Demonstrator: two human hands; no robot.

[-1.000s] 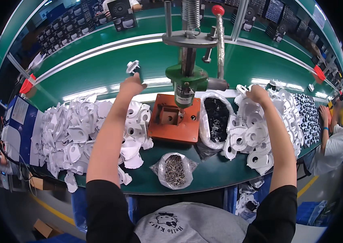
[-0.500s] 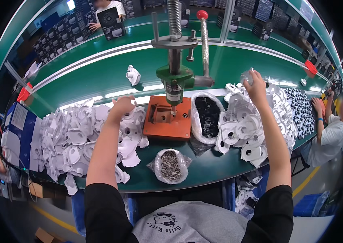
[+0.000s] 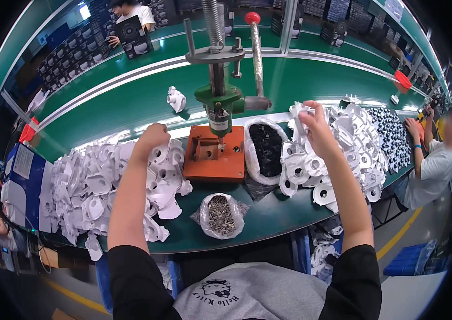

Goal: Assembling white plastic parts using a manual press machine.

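Note:
My right hand (image 3: 317, 128) grips a white plastic part (image 3: 300, 113) above the near edge of the right-hand heap of white plastic parts (image 3: 351, 144). Over the inner side of the left-hand heap (image 3: 85, 184), my left hand (image 3: 152, 140) is curled closed; its fingers hide whatever may be in them. Between the hands stands a green hand press (image 3: 217, 96) with its tip low over an orange fixture block (image 3: 199, 170). No white part shows on the block.
A clear bag of small black parts (image 3: 265, 149) lies right of the block, and a bag of metal pins or screws (image 3: 219, 214) nearer me. One white part (image 3: 175, 100) sits on the green surface behind. Dark small parts (image 3: 391, 136) spread far right beside a co-worker (image 3: 431, 170).
My right hand has come down and left, and a white part now shows in its fingers. My left hand has curled and shifted slightly left. The whole view has shifted a little.

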